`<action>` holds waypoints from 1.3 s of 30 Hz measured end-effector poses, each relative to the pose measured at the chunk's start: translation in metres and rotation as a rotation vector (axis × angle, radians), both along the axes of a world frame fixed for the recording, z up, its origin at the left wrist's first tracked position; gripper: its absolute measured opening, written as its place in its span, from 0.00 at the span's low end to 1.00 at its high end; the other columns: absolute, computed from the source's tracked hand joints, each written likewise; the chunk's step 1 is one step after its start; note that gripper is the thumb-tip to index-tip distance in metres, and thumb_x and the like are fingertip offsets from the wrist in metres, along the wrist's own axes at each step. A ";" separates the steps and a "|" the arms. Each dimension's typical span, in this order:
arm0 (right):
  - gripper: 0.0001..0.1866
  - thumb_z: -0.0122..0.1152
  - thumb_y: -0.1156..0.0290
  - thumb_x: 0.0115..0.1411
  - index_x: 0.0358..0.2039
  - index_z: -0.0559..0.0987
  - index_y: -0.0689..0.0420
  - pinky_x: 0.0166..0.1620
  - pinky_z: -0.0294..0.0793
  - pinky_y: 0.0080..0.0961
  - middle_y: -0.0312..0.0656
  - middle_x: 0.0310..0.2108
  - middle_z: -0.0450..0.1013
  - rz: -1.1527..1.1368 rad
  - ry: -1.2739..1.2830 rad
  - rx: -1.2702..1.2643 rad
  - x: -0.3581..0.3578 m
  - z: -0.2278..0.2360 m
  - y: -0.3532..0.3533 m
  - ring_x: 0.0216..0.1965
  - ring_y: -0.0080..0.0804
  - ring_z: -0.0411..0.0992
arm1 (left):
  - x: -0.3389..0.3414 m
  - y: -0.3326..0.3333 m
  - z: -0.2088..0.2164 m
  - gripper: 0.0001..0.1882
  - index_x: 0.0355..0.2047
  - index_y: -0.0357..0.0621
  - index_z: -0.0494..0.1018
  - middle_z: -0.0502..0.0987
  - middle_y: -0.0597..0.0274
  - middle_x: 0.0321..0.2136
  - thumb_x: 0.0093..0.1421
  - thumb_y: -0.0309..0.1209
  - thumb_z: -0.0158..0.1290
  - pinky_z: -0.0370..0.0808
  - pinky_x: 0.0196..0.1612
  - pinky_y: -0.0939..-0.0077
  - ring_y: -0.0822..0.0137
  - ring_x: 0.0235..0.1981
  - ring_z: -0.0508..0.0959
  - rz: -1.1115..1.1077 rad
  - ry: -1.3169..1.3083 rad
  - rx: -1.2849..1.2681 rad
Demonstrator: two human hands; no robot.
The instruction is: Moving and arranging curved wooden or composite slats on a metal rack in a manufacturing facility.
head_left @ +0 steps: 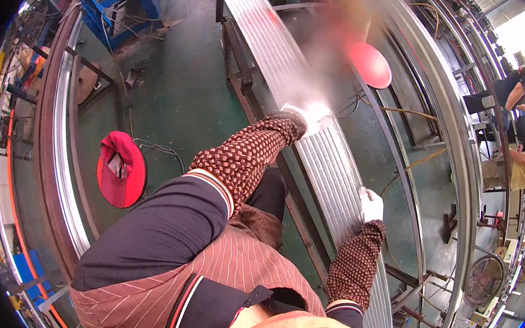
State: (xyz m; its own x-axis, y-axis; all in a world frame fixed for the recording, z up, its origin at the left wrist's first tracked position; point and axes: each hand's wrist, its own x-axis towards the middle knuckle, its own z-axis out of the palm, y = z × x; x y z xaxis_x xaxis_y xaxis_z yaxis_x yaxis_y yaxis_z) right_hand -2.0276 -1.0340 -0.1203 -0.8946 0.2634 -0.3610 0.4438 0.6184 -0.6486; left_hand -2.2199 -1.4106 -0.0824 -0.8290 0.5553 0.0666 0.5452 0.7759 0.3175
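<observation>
A long bundle of ribbed, silvery metal strips (332, 161) runs from the top middle down to the lower right, on a dark metal frame. My left hand (305, 112), in a white glove, is on the strips around their middle. Bright glare and a blurry haze wash out its fingers. At the strips' right edge, closer to my body, is my right hand (370, 205), also in a white glove. Its fingers look curled over that edge. Brown patterned sleeve covers reach to both wrists.
A red round stool (137, 183) with a dark red cloth or cap stands left; another red disc (372, 66) is beyond the strips. A blue metal frame (122, 8) stands far left. Long rails (57, 125) flank both sides. Several people (524, 167) and a fan (485, 278) are right.
</observation>
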 end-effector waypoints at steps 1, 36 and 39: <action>0.27 0.68 0.49 0.76 0.55 0.87 0.63 0.56 0.78 0.32 0.46 0.44 0.88 -0.018 0.037 0.014 -0.001 0.002 -0.002 0.47 0.29 0.81 | 0.000 0.000 0.001 0.21 0.55 0.56 0.86 0.84 0.65 0.55 0.77 0.51 0.51 0.57 0.78 0.45 0.60 0.65 0.75 0.017 -0.012 0.029; 0.36 0.82 0.51 0.60 0.62 0.80 0.58 0.63 0.79 0.47 0.53 0.54 0.83 0.052 0.055 0.653 -0.013 0.010 0.100 0.57 0.52 0.82 | 0.008 0.000 0.017 0.19 0.52 0.55 0.85 0.85 0.65 0.49 0.76 0.50 0.52 0.55 0.81 0.45 0.59 0.63 0.76 -0.021 0.064 0.038; 0.40 0.76 0.46 0.66 0.66 0.78 0.63 0.67 0.76 0.44 0.55 0.60 0.81 0.088 -0.001 0.491 0.019 0.006 0.122 0.62 0.50 0.79 | 0.008 0.002 0.009 0.19 0.52 0.55 0.85 0.85 0.66 0.48 0.76 0.50 0.52 0.55 0.80 0.46 0.60 0.62 0.76 0.001 0.079 0.078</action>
State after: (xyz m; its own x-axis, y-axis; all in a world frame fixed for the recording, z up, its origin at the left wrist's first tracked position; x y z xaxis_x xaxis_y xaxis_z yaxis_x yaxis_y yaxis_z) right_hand -2.0087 -0.9122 -0.1140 -0.9206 0.3266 -0.2142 0.3772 0.8857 -0.2708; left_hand -2.2122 -1.4083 -0.0735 -0.8198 0.5453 0.1750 0.5705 0.7509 0.3328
